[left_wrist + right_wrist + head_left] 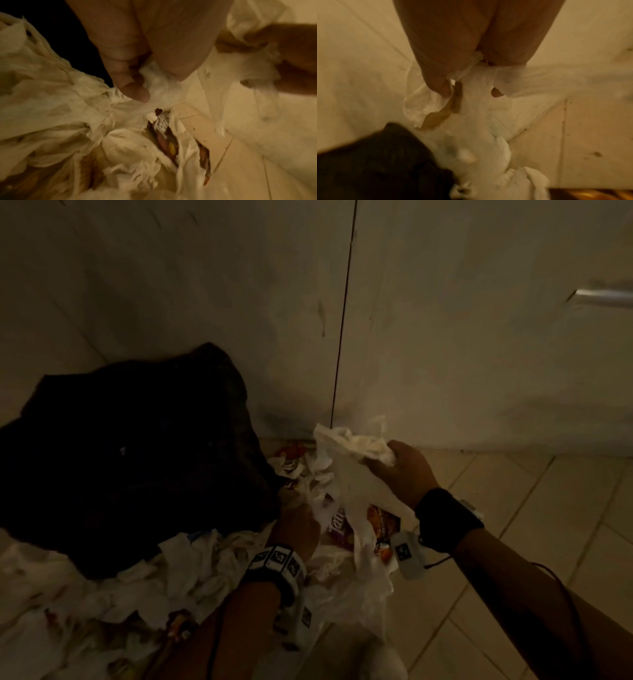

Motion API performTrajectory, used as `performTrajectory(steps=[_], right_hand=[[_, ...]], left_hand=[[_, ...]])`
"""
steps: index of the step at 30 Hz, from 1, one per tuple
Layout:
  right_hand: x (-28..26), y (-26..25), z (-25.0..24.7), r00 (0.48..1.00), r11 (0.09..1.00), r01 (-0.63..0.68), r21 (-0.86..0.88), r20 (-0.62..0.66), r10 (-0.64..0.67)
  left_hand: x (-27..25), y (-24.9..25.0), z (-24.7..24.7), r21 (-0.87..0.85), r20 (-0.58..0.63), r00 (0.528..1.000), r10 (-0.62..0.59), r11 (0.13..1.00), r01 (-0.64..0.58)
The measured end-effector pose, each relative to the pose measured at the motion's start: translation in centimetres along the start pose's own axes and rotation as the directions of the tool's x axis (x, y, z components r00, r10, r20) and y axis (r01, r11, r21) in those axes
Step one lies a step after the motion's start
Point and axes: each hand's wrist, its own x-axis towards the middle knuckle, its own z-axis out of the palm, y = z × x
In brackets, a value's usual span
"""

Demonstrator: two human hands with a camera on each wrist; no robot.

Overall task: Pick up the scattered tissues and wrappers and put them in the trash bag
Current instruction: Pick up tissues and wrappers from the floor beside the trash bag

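A black trash bag (130, 453) slumps on the floor at the left against the cabinet. White crumpled tissues (191, 573) and coloured snack wrappers (342, 525) lie heaped in front of and beside it. My right hand (400, 467) is raised above the heap and grips a bunch of white tissues (352, 460) that trails down; the right wrist view shows my fingers (440, 86) curled round that bunch of tissues (471, 86). Low in the pile, my left hand (298, 529) pinches a white tissue (154, 83) between thumb (135, 93) and fingers. A wrapper (164, 136) shows under the tissues.
Pale cabinet doors (445, 337) rise behind the pile, with a metal handle (603, 296) at the far right. Beige floor tiles (513, 508) stretch to the right. More tissues (68, 628) spread over the floor at the lower left. The light is dim.
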Motion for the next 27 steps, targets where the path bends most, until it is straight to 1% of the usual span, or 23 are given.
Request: performTrajectory(steps=[1, 2, 4, 6, 7, 8, 10, 12, 13, 15, 16, 17, 18, 19, 20, 21, 22, 23, 24, 25, 26, 27], right_hand=[[-0.6, 0.4, 0.4, 0.999, 0.999, -0.009, -0.033, 0.051, 0.010], [-1.1, 1.3, 1.0, 0.993, 0.995, -0.032, -0.091, 0.111, 0.042], [-2.1, 3.6, 2.8, 0.961, 0.974, -0.093, -0.204, 0.237, 0.142], [-2.9, 6.1, 5.0, 0.908, 0.945, -0.144, -0.292, 0.341, 0.243], [-3.4, 6.7, 6.0, 0.876, 0.926, -0.133, -0.353, 0.396, 0.276], [-3.8, 7.1, 6.9, 0.845, 0.907, -0.091, -0.412, 0.450, 0.290], [-4.5, 8.0, 8.2, 0.814, 0.860, 0.033, -0.509, 0.514, 0.273], [-4.9, 8.7, 9.2, 0.808, 0.816, 0.152, -0.557, 0.546, 0.222], [-4.7, 9.1, 9.7, 0.817, 0.807, 0.153, -0.570, 0.532, 0.221], [-4.5, 8.5, 9.9, 0.825, 0.822, 0.098, -0.560, 0.508, 0.247], [-4.3, 8.2, 9.9, 0.832, 0.827, 0.106, -0.553, 0.505, 0.231], [-4.0, 7.6, 9.6, 0.846, 0.808, 0.128, -0.576, 0.489, 0.214], [-3.9, 7.5, 9.5, 0.859, 0.819, 0.094, -0.566, 0.462, 0.221], [-3.9, 7.1, 9.2, 0.861, 0.852, 0.028, -0.523, 0.446, 0.246], [-3.7, 6.8, 8.9, 0.866, 0.867, -0.013, -0.497, 0.429, 0.259], [-3.5, 6.5, 8.4, 0.880, 0.875, -0.065, -0.479, 0.387, 0.277], [-3.1, 5.8, 7.9, 0.882, 0.890, -0.129, -0.437, 0.359, 0.304], [-2.8, 5.0, 7.4, 0.888, 0.900, -0.168, -0.403, 0.335, 0.316], [-2.5, 3.9, 6.8, 0.898, 0.916, -0.192, -0.353, 0.314, 0.309], [-2.2, 2.3, 6.4, 0.919, 0.931, -0.171, -0.322, 0.288, 0.269], [-2.3, 1.4, 5.6, 0.944, 0.951, -0.129, -0.281, 0.258, 0.205], [-2.1, 0.4, 5.0, 0.965, 0.971, -0.091, -0.219, 0.221, 0.140]], left_hand=[[-0.1, 0.3, -1.0, -0.050, -0.041, 0.998, -0.038, 0.998, 0.035], [-0.1, 0.5, -1.9, -0.093, -0.082, 0.995, -0.051, 0.995, 0.044], [-0.2, 0.8, -3.9, -0.185, -0.167, 0.986, -0.024, 0.983, -0.008], [-0.3, 1.1, -6.0, -0.287, -0.231, 0.973, 0.017, 0.954, -0.085], [-0.3, 1.2, -7.0, -0.305, -0.269, 0.962, 0.046, 0.943, -0.131], [-0.4, 1.4, -8.2, -0.314, -0.291, 0.955, 0.065, 0.936, -0.159], [-0.9, 2.1, -10.8, -0.329, -0.334, 0.940, 0.070, 0.926, -0.186], [-1.7, 2.9, -14.1, -0.352, -0.408, 0.909, 0.086, 0.904, -0.244], [-2.1, 3.3, -16.0, -0.349, -0.464, 0.880, 0.102, 0.892, -0.288], [-2.9, 3.6, -20.1, -0.351, -0.569, 0.815, 0.106, 0.865, -0.358], [-3.2, 3.6, -22.1, -0.368, -0.609, 0.787, 0.098, 0.844, -0.390], [-3.5, 3.3, -23.9, -0.391, -0.639, 0.764, 0.091, 0.817, -0.424], [-3.6, 2.8, -25.6, -0.416, -0.642, 0.762, 0.088, 0.795, -0.442], [-3.7, 2.1, -27.1, -0.435, -0.639, 0.764, 0.089, 0.777, -0.455], [-3.3, 0.6, -28.4, -0.461, -0.621, 0.780, 0.071, 0.772, -0.437], [-2.7, -1.2, -29.4, -0.498, -0.591, 0.806, 0.029, 0.773, -0.393], [-2.2, -3.4, -30.2, -0.510, -0.563, 0.826, -0.031, 0.799, -0.318], [-1.6, -5.7, -30.7, -0.459, -0.546, 0.835, -0.067, 0.858, -0.231], [-1.4, -7.6, -31.0, -0.343, -0.527, 0.847, -0.071, 0.930, -0.136], [-1.5, -9.5, -31.3, -0.222, -0.504, 0.862, -0.059, 0.973, -0.063], [-1.2, -10.7, -30.9, -0.131, -0.468, 0.883, -0.042, 0.991, -0.022], [-1.2, -11.7, -30.7, -0.094, -0.422, 0.905, -0.051, 0.995, 0.012]])
